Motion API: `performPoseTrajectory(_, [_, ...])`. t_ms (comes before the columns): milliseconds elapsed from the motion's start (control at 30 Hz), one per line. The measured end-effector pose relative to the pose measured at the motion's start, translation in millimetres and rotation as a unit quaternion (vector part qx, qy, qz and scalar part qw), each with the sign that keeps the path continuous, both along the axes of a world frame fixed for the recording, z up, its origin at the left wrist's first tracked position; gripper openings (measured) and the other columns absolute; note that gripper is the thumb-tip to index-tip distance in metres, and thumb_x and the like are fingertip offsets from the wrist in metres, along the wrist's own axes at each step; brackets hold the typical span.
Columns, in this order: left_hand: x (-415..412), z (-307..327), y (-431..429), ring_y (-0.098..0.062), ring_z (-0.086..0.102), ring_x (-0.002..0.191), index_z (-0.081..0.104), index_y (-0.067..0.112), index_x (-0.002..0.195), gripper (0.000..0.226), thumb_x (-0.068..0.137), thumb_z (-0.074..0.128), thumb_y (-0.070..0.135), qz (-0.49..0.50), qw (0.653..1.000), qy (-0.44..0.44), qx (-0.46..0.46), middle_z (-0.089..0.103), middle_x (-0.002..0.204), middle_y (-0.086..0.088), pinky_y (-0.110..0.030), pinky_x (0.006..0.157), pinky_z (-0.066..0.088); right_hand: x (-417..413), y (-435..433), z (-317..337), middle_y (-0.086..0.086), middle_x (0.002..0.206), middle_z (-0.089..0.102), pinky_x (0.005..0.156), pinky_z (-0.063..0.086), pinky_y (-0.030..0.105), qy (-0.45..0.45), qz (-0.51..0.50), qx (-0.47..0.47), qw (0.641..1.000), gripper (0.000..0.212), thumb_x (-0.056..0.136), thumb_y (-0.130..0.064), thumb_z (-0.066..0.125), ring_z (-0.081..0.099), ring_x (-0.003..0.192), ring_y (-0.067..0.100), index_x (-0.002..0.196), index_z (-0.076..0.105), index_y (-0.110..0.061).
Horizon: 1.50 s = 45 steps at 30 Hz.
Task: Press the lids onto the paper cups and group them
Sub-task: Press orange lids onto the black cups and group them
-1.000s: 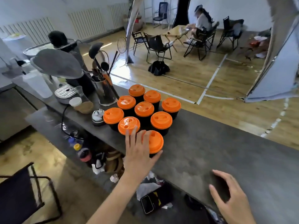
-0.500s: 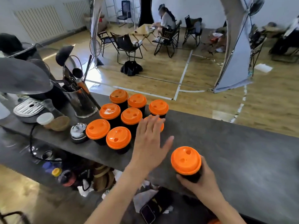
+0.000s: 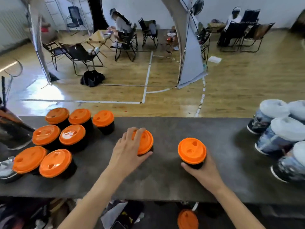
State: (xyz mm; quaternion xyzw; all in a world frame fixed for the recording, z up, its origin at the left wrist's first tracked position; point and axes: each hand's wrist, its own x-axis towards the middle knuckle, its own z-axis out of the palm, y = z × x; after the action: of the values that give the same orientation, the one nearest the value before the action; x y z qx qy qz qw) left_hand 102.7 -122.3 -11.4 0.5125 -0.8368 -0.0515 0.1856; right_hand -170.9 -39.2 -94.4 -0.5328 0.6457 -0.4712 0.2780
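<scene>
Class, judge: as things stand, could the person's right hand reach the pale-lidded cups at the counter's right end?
Probably yes: nothing stands between the right hand and the pale-lidded cups, though it holds an orange-lidded cup.

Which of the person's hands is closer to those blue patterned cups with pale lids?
Right. The right hand, gripping an orange-lidded black cup, is left of the blue patterned cups. The left hand grips a second orange-lidded cup farther left.
</scene>
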Motion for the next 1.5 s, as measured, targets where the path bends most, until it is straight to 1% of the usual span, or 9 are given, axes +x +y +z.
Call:
performPoseTrajectory(300, [-74.0,-23.2,-0.6,-0.031,0.04,0.143,0.029,0.025,0.161,0.094,0.085,0.076,0.053,-0.007,0.998,-0.01,0.055,0.034,0.159,-0.007,-0.046,0.112,0.04,-66.6,-3.4,0.4,-0.005,0.119,0.062,0.095,0.044,0.015,0.024,0.062,0.012,0.998,0.07,0.067,-0.026,0.099,0.058,0.113,-0.004,0.122,0.056,-0.029])
performPoseTrajectory(400, [-80.9,-15.8,13.3,-0.034,0.027,0.154,0.04,0.015,0.156,0.083,0.089,0.074,0.05,-0.013,0.999,0.015,-0.046,0.034,0.163,-0.013,-0.05,0.126,0.021,-68.2,-4.6,-3.3,-0.012,0.125,0.062,0.102,0.046,0.026,0.022,0.078,0.005,0.997,0.074,0.065,-0.041,0.096,0.056,0.118,-0.004,0.125,0.051,-0.04])
performPoseTrajectory(500, [-104.2,-17.9,42.4,-0.027,0.041,0.149,0.053,0.011,0.144,0.045,0.102,0.06,0.026,-0.132,0.967,0.176,-0.131,0.047,0.156,-0.007,-0.041,0.122,0.03,-64.9,-5.0,-1.9,-0.035,0.133,0.053,0.104,0.038,0.011,0.038,0.083,0.005,0.996,0.093,0.055,-0.07,0.09,0.049,0.127,-0.01,0.132,0.038,-0.062])
performPoseTrajectory(733, [-179.7,-48.6,51.9,-0.003,0.051,0.136,0.051,0.017,0.147,0.042,0.109,0.041,0.034,-0.014,0.878,0.433,0.206,0.059,0.142,0.011,-0.024,0.113,0.041,-68.6,-3.8,-7.4,-0.028,0.132,0.058,0.1,0.051,0.029,0.01,0.089,-0.032,0.995,0.086,0.066,-0.05,0.091,0.059,0.125,0.003,0.134,0.04,-0.056])
performPoseTrajectory(867, [-202.1,-63.5,45.8,-0.006,0.065,0.119,0.065,0.023,0.128,0.039,0.108,0.036,0.04,0.036,0.783,0.546,0.296,0.072,0.121,0.01,-0.019,0.098,0.048,-68.1,-2.5,-9.7,-0.033,0.132,0.054,0.1,0.046,0.016,0.007,0.09,-0.031,0.995,0.09,0.066,-0.044,0.092,0.056,0.125,-0.001,0.136,0.036,-0.056])
performPoseTrajectory(1000, [-207.1,-68.0,45.0,-0.011,0.067,0.114,0.066,0.019,0.123,0.038,0.107,0.036,0.034,0.029,0.789,0.553,0.266,0.073,0.117,0.007,-0.017,0.093,0.049,-67.7,-5.9,-10.1,-0.03,0.122,0.055,0.091,0.043,0.007,-0.008,0.072,-0.028,0.997,0.08,0.064,-0.061,0.09,0.058,0.116,-0.004,0.128,0.043,-0.048])
performPoseTrajectory(1233, [-201.5,-64.0,36.3,-0.011,0.061,0.126,0.062,0.023,0.132,0.042,0.102,0.035,0.015,-0.013,0.8,0.536,0.27,0.069,0.128,0.011,-0.019,0.103,0.044,-71.4,-6.1,-16.9,-0.033,0.132,0.054,0.098,0.042,0.006,-0.021,0.079,-0.029,0.996,0.099,0.063,-0.034,0.097,0.056,0.124,-0.007,0.137,0.034,-0.055])
performPoseTrajectory(1400, [-210.8,-59.0,26.8,-0.01,0.065,0.116,0.066,0.023,0.126,0.036,0.104,0.038,0.02,0.002,0.795,0.539,0.277,0.072,0.118,0.007,-0.018,0.097,0.047,-67.4,-6.5,-6.5,-0.026,0.123,0.057,0.092,0.045,0.008,-0.035,0.068,-0.032,0.997,0.085,0.062,-0.065,0.091,0.059,0.118,-0.002,0.13,0.044,-0.045])
performPoseTrajectory(1500, [-203.9,-61.1,25.5,-0.012,0.062,0.12,0.064,0.023,0.127,0.033,0.106,0.038,0.023,-0.009,0.824,0.504,0.259,0.068,0.122,0.002,-0.021,0.1,0.045,-70.3,-6.8,-8.5,-0.024,0.125,0.059,0.095,0.046,0.012,-0.039,0.06,-0.036,0.997,0.086,0.061,-0.046,0.095,0.06,0.119,0.0,0.132,0.046,-0.041])
